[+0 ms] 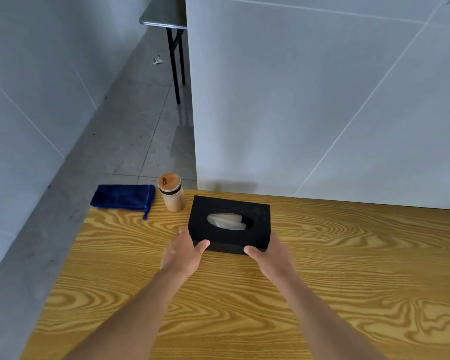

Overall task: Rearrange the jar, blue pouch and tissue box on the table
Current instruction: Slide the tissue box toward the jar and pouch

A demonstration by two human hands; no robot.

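A black tissue box with white tissue in its oval slot stands on the wooden table near the far edge. My left hand grips its near left corner. My right hand grips its near right corner. Both thumbs lie on the front face. Left of the box a small jar with a wooden lid stands upright. A blue pouch lies flat at the table's far left corner, its drawstring hanging toward me.
A white tiled wall rises right behind the table's far edge. The grey floor lies beyond the left edge. A dark table on thin black legs stands farther back.
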